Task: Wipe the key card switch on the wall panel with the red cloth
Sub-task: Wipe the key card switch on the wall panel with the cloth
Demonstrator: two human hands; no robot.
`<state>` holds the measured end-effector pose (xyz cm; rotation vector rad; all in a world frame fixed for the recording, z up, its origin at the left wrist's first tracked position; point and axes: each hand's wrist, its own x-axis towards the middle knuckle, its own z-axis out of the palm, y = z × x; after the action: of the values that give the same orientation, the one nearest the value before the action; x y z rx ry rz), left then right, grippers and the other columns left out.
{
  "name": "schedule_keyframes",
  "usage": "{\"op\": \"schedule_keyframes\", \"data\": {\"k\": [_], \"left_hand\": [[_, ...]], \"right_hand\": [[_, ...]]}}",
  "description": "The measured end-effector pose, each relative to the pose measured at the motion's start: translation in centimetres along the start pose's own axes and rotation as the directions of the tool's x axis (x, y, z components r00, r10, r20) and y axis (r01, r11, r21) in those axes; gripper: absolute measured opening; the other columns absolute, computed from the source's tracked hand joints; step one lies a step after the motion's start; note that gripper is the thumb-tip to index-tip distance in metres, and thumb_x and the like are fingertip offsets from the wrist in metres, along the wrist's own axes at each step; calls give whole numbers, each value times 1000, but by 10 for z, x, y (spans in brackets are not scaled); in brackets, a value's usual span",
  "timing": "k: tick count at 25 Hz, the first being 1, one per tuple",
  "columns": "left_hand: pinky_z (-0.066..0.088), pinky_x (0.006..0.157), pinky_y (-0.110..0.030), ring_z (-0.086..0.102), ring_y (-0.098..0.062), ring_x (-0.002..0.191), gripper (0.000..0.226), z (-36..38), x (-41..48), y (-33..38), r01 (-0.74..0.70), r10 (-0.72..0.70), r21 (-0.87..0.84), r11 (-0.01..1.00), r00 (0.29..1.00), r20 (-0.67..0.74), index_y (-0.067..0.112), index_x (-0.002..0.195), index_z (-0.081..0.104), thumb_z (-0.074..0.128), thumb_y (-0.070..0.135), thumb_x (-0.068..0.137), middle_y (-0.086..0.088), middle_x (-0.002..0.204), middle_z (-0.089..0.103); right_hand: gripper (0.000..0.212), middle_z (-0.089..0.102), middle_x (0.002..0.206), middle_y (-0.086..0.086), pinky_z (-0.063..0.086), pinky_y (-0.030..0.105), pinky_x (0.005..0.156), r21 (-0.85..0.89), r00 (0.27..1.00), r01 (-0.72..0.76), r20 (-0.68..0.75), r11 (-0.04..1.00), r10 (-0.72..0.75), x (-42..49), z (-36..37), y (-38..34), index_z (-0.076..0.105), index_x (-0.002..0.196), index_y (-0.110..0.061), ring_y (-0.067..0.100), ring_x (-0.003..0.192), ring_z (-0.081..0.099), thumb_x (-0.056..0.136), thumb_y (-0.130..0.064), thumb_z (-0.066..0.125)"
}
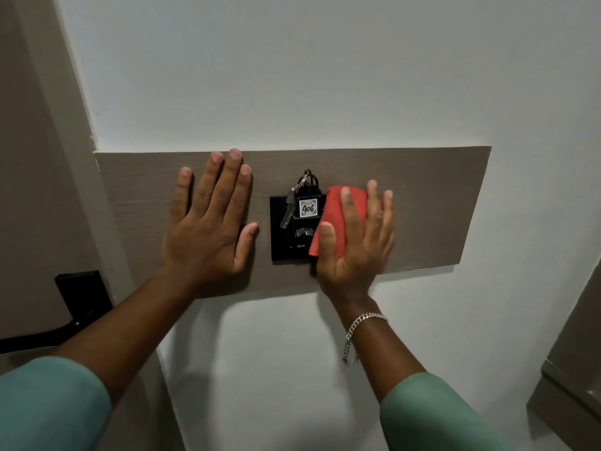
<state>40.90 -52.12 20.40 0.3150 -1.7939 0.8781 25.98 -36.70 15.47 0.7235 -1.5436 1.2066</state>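
While the left hand (208,222) lies flat and empty on the wall panel (439,203), the right hand (354,239) presses the red cloth (331,209) over the key card switch's (283,245) right edge; a sweep could dislodge the hanging key tag (307,208).

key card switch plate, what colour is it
Glossy black, seen in the head view: the key card switch sits on the grey-brown wall panel.
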Motion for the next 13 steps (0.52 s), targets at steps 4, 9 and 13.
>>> {"op": "schedule_keyframes", "data": {"k": [4,9,13], "left_hand": [[2,124,-50,7,-30,154,76,-1,-1,-1,1,-1,9,1000,1000,-2,5,157,13,33,44,96,-15,165,13],[-3,124,-49,9,-32,153,76,-3,-1,0,-7,7,-2,1000,1000,12,4,157,13,33,44,96,-15,165,12],[-1,123,-49,13,-33,152,75,-5,1,1,-13,13,9,1000,1000,14,3,157,16,33,44,96,-17,163,15]], "right_hand": [[53,37,156,21,35,56,116,-7,978,194,76,981,-193,-14,-16,34,42,144,-24,38,150,27,100,-53,38],[51,29,163,13,27,53,122,97,986,-159,-42,982,164,-10,6,-4,40,148,-33,30,155,17,101,-54,41],[54,31,158,19,30,55,119,-5,987,146,70,989,-146,-31,-10,30,39,145,-25,41,150,23,101,-56,33]]}}
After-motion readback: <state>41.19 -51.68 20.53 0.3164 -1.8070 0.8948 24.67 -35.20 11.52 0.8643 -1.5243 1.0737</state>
